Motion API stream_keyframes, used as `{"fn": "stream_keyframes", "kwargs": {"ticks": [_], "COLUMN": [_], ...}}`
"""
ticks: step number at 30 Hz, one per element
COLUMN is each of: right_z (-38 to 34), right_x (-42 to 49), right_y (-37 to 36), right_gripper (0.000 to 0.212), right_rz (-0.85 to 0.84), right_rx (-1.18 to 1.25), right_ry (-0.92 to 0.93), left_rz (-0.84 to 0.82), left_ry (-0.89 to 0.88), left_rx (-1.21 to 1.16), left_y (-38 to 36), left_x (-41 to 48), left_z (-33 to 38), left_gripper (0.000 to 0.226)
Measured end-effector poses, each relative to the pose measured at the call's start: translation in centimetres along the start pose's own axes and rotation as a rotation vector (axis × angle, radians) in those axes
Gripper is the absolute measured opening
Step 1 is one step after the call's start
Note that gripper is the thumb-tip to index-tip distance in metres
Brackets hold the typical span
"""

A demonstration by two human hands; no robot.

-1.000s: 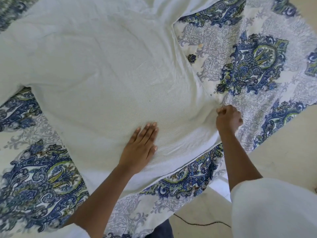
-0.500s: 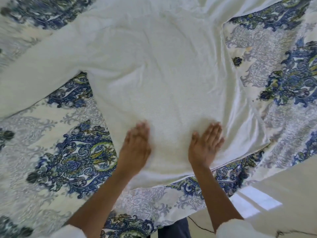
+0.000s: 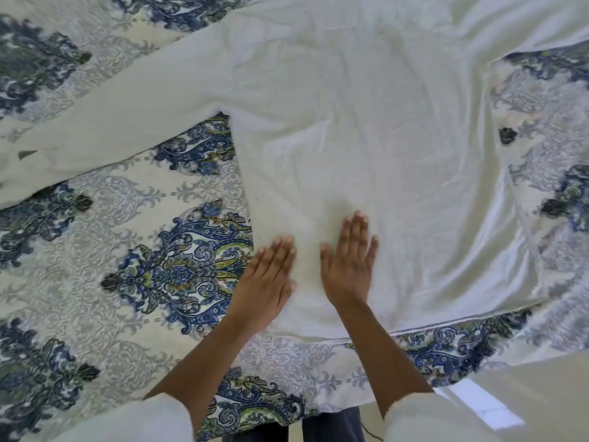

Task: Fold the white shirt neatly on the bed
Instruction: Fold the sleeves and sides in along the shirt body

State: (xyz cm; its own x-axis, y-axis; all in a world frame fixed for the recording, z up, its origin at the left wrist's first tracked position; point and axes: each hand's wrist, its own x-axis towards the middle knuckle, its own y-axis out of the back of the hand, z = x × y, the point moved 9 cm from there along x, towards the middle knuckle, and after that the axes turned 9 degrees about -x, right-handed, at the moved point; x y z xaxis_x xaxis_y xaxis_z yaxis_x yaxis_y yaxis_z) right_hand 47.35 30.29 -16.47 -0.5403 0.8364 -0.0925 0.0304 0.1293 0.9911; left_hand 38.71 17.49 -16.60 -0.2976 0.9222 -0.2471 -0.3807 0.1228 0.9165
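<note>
The white shirt (image 3: 366, 138) lies spread flat on the bed, its hem nearest me and one long sleeve (image 3: 105, 122) stretching out to the left. My left hand (image 3: 266, 282) rests flat, palm down, on the shirt's lower left corner by the side seam. Just to its right my right hand (image 3: 349, 266) presses flat on the cloth with fingers apart. Neither hand grips any fabric. The shirt's right side is creased and runs out toward the upper right.
The bed carries a cream cover (image 3: 127, 250) with blue, green and grey paisley patterns. Its near edge (image 3: 318, 406) is right in front of my legs. Pale floor (image 3: 541, 393) shows at the lower right.
My right hand let go of the shirt's right hem corner and came left onto the cloth. Both hands have slid left to lie side by side near the left seam; the view shifted left.
</note>
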Motion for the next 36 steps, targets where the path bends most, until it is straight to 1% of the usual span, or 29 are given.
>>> {"fn": "stream_keyframes", "kwargs": {"ticks": [2,4,6,9,14,17,19,21,23,25,27,30,33,34,35,36], "right_z": [-0.7,0.0,0.3,-2.0,-3.5,-3.4,-3.4,-3.5,-4.1,-5.9,-8.6,-13.3,-17.5,-18.7,-19.7,-21.0], "right_x": [-1.1,-2.8,-3.0,-0.8,0.5,0.3,0.3,0.4,0.7,1.6,3.4,6.8,9.8,10.7,11.3,12.0], "right_y": [-0.8,-1.1,-0.4,1.0,1.3,1.2,1.2,1.5,2.2,3.4,4.3,3.5,2.6,2.6,2.6,2.5], "right_gripper": [0.064,0.065,0.062,0.051,0.04,0.041,0.042,0.042,0.043,0.039,0.035,0.032,0.032,0.031,0.03,0.03], "right_rz": [-0.037,-0.07,-0.061,-0.037,-0.102,-0.132,-0.143,-0.15,-0.13,-0.082,-0.075,-0.223,-0.371,-0.391,-0.404,-0.426], "right_rx": [-0.032,-0.058,-0.056,-0.039,0.014,-0.002,-0.017,-0.012,0.028,0.098,0.224,0.415,0.591,0.627,0.656,0.684], "right_ry": [0.065,0.099,0.108,0.105,0.061,0.078,0.084,0.067,0.053,0.088,0.156,0.197,0.116,0.091,0.082,0.078], "left_rz": [-0.031,-0.058,-0.058,-0.031,0.027,0.018,0.028,0.023,0.025,0.095,0.222,0.379,0.542,0.588,0.642,0.731], "left_ry": [-0.017,-0.051,-0.082,-0.086,-0.181,-0.121,-0.116,-0.149,-0.143,-0.048,0.094,0.357,0.617,0.688,0.778,0.891], "left_rx": [-0.021,-0.049,-0.068,-0.106,-0.124,-0.155,-0.132,-0.117,-0.172,-0.267,-0.372,-0.6,-0.835,-0.935,-1.092,-1.311], "left_y": [-1.2,-2.1,-2.3,-1.2,-0.7,-1.5,-1.5,-1.1,-0.2,1.9,4.7,8.8,11.0,11.1,11.0,10.7], "left_x": [-2.6,-7.0,-9.7,-8.5,-7.7,-9.4,-10.0,-10.6,-10.8,-9.6,-7.0,-2.7,-0.6,-0.1,0.1,-0.2], "left_z": [0.2,1.0,1.5,0.9,1.4,1.8,1.9,2.1,1.9,0.1,-3.4,-10.8,-19.1,-21.8,-24.6,-27.4], "left_gripper": [0.06,0.058,0.054,0.04,0.013,0.023,0.016,0.017,0.015,0.014,0.02,0.022,0.017,0.016,0.014,0.016]}}
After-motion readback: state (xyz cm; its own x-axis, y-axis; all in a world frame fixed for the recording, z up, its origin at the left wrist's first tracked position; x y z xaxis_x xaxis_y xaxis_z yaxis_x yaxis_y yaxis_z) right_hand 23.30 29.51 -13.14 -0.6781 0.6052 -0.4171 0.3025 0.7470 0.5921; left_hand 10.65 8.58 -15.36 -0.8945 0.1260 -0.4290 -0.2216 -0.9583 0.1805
